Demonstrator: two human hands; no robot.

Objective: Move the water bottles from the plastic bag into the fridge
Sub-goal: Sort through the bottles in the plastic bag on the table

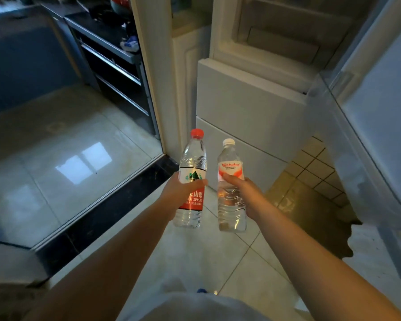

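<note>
My left hand [180,193] grips a clear water bottle with a red cap and red label [193,158], held upright. Beside it, my right hand [243,191] grips a second clear bottle with a white cap and a red-and-white label [229,156], also upright. The two bottles are side by side, a small gap between them, in front of the white fridge body [245,98]. The fridge's open door [375,126] stands at the right with a clear door shelf along its inner side. The plastic bag is not in view.
A white door frame [153,72] stands left of the fridge. Behind it is a dark kitchen counter with drawers [111,56]. A black threshold strip [102,216] crosses the glossy tiled floor. A dark mat [310,216] lies under the open door.
</note>
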